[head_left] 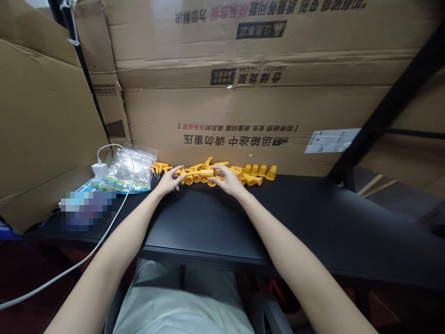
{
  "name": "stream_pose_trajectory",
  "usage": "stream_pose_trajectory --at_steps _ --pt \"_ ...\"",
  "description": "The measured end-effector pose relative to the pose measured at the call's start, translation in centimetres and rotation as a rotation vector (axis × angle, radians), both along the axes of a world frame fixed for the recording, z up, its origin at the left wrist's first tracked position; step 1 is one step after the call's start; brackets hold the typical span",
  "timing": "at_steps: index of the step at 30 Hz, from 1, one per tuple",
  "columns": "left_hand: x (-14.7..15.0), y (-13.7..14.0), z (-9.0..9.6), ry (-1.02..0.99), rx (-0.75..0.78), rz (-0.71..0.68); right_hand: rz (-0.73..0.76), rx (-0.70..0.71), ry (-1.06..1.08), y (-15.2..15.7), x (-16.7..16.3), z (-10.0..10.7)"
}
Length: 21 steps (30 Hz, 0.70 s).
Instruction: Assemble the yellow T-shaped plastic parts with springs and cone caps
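Note:
Both my hands are at the back of the black table, among several yellow plastic parts. Between the thumb and fingers of my left hand (pixel 169 180) is a yellow T-shaped handle (pixel 182 173). My right hand (pixel 227 179) pinches the end of a yellow tubular piece (pixel 206 173), which lies level and points left toward the handle. The two parts look close, but I cannot tell whether they touch. Behind and below them is a heap of yellow funnel-shaped pieces (pixel 196 178). Left of my left hand lie yellow handles with metal spirals (pixel 160 168).
Several yellow stepped caps (pixel 263 170) stand in a row at right. A clear plastic bag (pixel 134 164), a white charger (pixel 100 170) and its cable (pixel 118 218) are at left. Cardboard (pixel 222 106) walls the back; a black post (pixel 378 97) rises at right.

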<state>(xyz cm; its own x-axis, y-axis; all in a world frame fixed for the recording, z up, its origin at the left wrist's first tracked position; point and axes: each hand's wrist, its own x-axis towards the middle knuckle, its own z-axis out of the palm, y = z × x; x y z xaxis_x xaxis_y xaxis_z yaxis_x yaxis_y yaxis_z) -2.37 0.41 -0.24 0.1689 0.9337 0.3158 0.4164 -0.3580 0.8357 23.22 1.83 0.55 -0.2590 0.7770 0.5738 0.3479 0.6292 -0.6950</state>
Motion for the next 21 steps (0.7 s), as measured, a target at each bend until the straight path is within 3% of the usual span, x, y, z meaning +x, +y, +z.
stream_pose_trajectory --at_steps 3,10,14,21 --pt "-0.1 0.1 -0.1 0.027 0.034 -0.012 0.005 -0.026 0.02 0.0 0.0 0.0" --pt "-0.3 0.2 0.1 0.281 0.255 0.021 0.068 -0.256 0.092 -0.5 -0.1 0.1" --pt "-0.2 0.3 0.1 0.286 0.339 0.021 0.055 -0.312 0.144 -0.9 -0.5 0.2" --pt "0.1 0.2 0.2 0.254 0.342 0.016 0.039 -0.435 0.243 -0.9 -1.1 0.1"
